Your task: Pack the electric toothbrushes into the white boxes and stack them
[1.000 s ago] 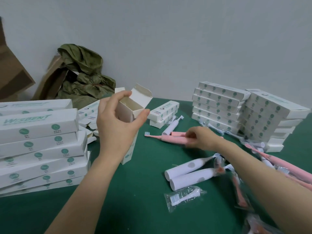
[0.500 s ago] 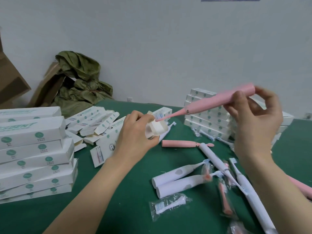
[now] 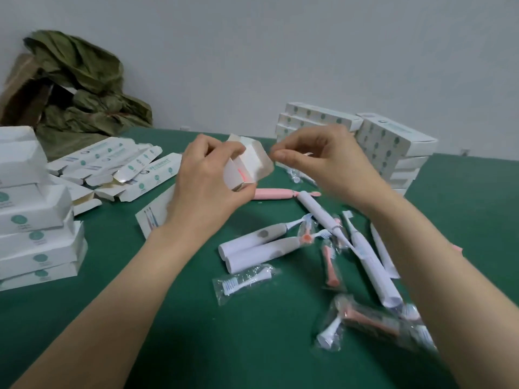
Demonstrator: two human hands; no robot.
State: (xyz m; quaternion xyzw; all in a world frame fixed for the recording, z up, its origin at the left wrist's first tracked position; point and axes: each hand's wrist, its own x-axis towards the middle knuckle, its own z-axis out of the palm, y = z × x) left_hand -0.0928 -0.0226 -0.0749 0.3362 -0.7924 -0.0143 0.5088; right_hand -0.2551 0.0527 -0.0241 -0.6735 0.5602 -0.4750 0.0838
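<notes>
My left hand [image 3: 205,186] grips the white box [image 3: 236,179] near its upper end, lifted off the worktop [image 3: 182,318], with fingers and thumb curled round its sides. The box's long axis runs from its closed end at the near left, behind my wrist, up to its open mouth at the far right — and that mouth faces my right hand [image 3: 323,161]. The pink toothbrush [image 3: 242,173] is inside, lying along the box, with only a pink sliver showing in the opening. The end flap [image 3: 252,154] stands open just beside my right thumb and forefinger, which are drawn close together; whether they pinch the flap I cannot tell. I judge my right hand the better placed for closing — wrist raised, knuckles up, other fingers curled. The stack of packed boxes [image 3: 393,141] sits far right, behind that hand.
</notes>
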